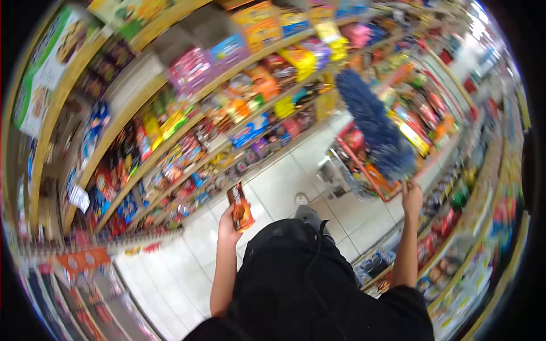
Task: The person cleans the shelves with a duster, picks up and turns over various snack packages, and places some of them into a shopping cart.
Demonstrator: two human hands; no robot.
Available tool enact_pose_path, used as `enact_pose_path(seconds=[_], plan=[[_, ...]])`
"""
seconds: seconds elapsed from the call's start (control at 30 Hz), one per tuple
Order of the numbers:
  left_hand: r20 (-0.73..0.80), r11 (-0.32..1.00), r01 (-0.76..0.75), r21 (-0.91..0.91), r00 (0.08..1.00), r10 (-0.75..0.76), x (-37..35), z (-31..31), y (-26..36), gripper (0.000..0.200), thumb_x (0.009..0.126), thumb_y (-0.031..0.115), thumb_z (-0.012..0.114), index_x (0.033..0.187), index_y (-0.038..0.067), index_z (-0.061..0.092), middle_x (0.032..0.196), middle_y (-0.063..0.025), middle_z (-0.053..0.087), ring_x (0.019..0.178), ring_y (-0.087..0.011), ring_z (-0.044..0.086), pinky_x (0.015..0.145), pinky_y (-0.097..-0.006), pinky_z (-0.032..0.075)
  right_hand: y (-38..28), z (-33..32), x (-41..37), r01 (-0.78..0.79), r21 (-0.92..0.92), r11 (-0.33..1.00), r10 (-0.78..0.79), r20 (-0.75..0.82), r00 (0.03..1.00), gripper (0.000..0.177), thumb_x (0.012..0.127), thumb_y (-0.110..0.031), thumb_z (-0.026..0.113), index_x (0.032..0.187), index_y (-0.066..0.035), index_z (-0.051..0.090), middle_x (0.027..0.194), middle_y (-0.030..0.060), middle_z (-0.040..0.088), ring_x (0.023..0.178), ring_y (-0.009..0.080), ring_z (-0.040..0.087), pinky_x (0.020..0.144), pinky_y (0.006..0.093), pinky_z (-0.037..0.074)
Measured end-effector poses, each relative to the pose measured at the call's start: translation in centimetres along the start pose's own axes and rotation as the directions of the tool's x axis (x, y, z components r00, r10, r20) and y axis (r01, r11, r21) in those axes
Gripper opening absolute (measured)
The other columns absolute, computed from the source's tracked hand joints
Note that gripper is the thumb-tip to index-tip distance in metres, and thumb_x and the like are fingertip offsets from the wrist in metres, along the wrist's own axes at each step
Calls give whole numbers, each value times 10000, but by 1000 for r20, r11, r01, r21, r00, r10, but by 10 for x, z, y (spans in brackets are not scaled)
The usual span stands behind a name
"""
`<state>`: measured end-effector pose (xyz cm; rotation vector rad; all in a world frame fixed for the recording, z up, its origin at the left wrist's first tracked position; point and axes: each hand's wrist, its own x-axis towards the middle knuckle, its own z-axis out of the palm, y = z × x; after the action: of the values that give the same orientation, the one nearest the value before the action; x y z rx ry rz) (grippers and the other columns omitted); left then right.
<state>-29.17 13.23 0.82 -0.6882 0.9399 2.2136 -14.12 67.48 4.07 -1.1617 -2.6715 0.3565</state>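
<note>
Hands occupied in a shop aisle: packet in one, duster in the other

Left hand [228, 224]: raised in front of the body, fingers closed round the lower end of a snack packet [240, 207]. The packet is brown and orange and upright, with most of its length standing clear above the fingers. The thumb sits on the near side; the other fingers are hidden behind the pack.

Right hand [412, 198]: raised to about the same height, well apart from the left, and curled into a fist on the handle of a duster [372, 125]. The handle itself is barely visible inside the grip. The fluffy blue head starts just above the fingers and slants up and to their left, tip highest.

Surroundings: a pale tiled floor [284, 182] runs between the two hands and away beyond the fingertips. One light shoe [301, 199] shows on it, between the hands and slightly nearer the left one. Stocked shelves [187, 122] of bright packets rise beyond and to the left of the left fingers. More goods line the right-hand shelving [449, 148] just past the right fingers, and the duster head crosses in front of it. A red-framed rack [355, 149] stands behind the duster, left of the right fist. Dark clothing [296, 273] fills the view below both wrists.

Labels on the goods are too blurred to read.
</note>
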Motion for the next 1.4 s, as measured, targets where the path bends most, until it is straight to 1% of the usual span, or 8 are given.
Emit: enact_pose_path(seconds=[0.1, 0.73, 0.83, 0.9, 1.03, 1.17, 1.3, 1.4], plan=[[-168, 991, -89, 96, 980, 105, 0, 41, 13, 334, 942, 267, 373, 1146, 32, 497, 997, -123, 621, 845, -233, 621, 701, -405, 540, 11, 20, 16, -174, 405, 898, 138, 118, 983, 248, 851, -211, 589, 973, 0, 633, 864, 180, 659, 779, 290, 639, 692, 357, 483], [-228, 978, -207, 37, 951, 210, 53, 72, 49, 386, 938, 198, 427, 1297, 65, 379, 1032, -99, 590, 855, -177, 619, 753, -318, 522, 24, 50, 32, -182, -155, 971, 178, -39, 983, 469, 868, -384, 503, 1112, 8, 583, 925, 193, 629, 760, 343, 617, 593, 452, 475], [-239, 957, -272, 95, 928, 288, 37, 65, 71, 445, 919, 161, 474, 1332, 59, 345, 1060, -111, 589, 891, -189, 623, 774, -320, 523, 34, 37, 67, -191, -496, 847, 125, -164, 979, 472, 857, -370, 554, 1099, 36, 568, 960, 213, 606, 795, 362, 609, 653, 469, 497], [-209, 955, -273, 119, 933, 293, 23, 59, 93, 475, 902, 131, 500, 1341, 51, 337, 1067, -100, 587, 898, -174, 616, 774, -305, 516, -27, 2, 73, 28, -419, 907, -208, -389, 897, 509, 839, -428, 560, 1121, -5, 556, 883, 251, 596, 780, 397, 588, 645, 500, 474], [-70, 945, -324, 45, 943, 326, 8, 31, 139, 450, 893, 100, 512, 1315, 36, 368, 1043, -67, 583, 828, -120, 598, 712, -251, 500, -203, -14, 65, 317, -51, 947, -309, -413, 857, 316, 890, -223, 571, 1091, 19, 543, 1022, 174, 588, 951, 287, 570, 811, 383, 468], [62, 910, -414, 29, 909, 412, -11, -15, 186, 374, 902, 94, 507, 1266, 47, 435, 992, -35, 600, 782, -90, 596, 694, -228, 494, -391, 4, -16, 326, 662, 675, -443, 9, 897, 223, 902, -132, 552, 1040, 43, 549, 955, 99, 581, 906, 159, 542, 819, 281, 434], [35, 868, -497, -2, 867, 497, -37, -58, 231, 347, 897, 84, 515, 1238, 49, 463, 921, -9, 603, 729, -65, 576, 638, -204, 475, -552, 25, -143, 398, 759, 515, -808, 275, 522, 222, 830, -85, 608, 1042, -30, 575, 944, 97, 593, 889, 180, 567, 799, 295, 451], [0, 805, -593, 3, 805, 593, -66, -85, 264, 322, 893, 80, 526, 1209, 36, 478, 888, -12, 598, 702, -63, 566, 595, -206, 461, -631, 29, -232, 537, 818, 207, -967, 89, 238, 378, 755, -129, 692, 1110, -72, 575, 1029, 128, 552, 912, 260, 572, 789, 341, 465]])
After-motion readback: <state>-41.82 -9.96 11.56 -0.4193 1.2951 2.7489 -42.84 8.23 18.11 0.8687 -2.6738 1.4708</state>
